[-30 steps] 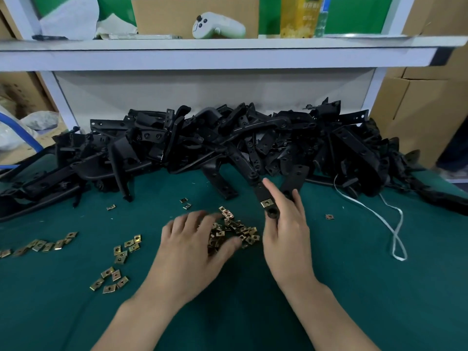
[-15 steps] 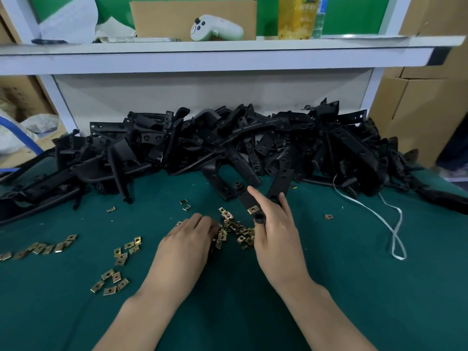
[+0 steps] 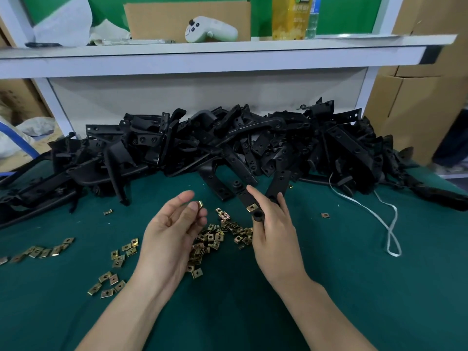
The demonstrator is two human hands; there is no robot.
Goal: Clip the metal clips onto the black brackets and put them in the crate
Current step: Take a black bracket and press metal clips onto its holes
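Above the middle of the green worktop point(image 3: 354, 287), the left hand point(image 3: 168, 231) pinches one metal clip point(image 3: 200, 204) at its fingertips. The right hand point(image 3: 274, 229) grips a black bracket point(image 3: 247, 198) that already bears a fitted clip point(image 3: 251, 207). Loose clips point(image 3: 217, 236) lie between the hands; the bracket pile point(image 3: 228, 143) lines the far edge.

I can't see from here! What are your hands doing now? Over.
Left hand pinching one clip. Right hand gripping a bracket, one clip already on. Nothing in the way.
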